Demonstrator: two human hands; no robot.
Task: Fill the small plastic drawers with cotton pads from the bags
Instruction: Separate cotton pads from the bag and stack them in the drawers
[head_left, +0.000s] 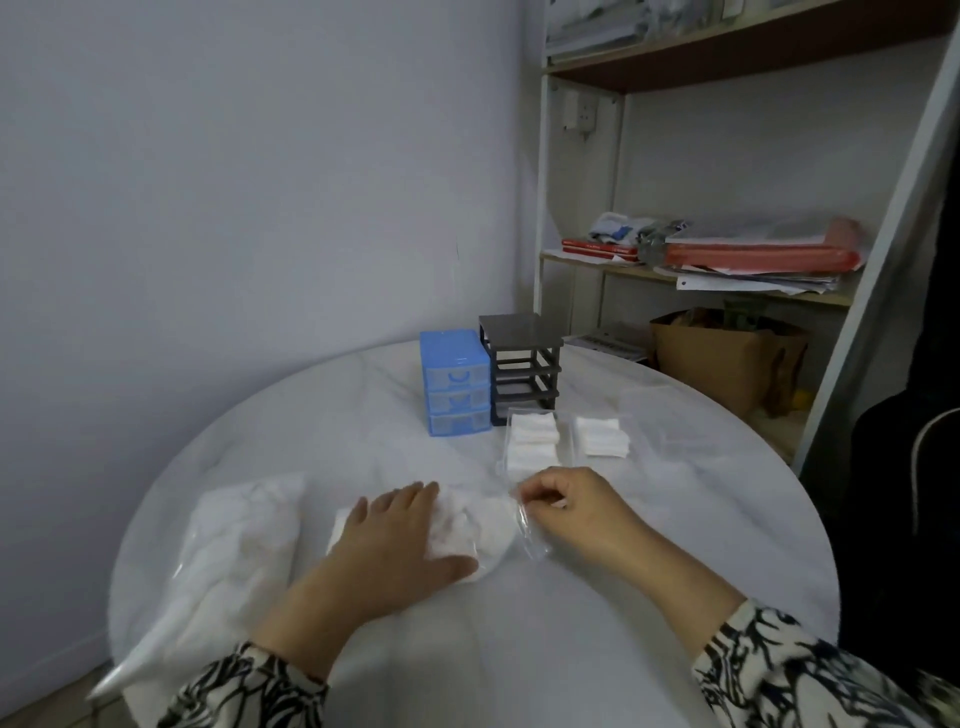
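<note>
Two hands (395, 540) — two bags of cotton pads (244, 540), two drawer units (456, 384), three clear drawers (535, 441) out on one round tabletop (571, 613) — two holding pads.

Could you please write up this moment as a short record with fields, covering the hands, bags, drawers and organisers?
left hand: flat, pressing on the bag of cotton pads
right hand: pinching the open end of that bag's clear plastic
second bag: lying to the left, untouched
clear drawers: out on the table, two holding stacked pads
grey frame: all slots empty
blue organiser: three drawers in place
stage: another drawer lies apart, contents unclear
</note>
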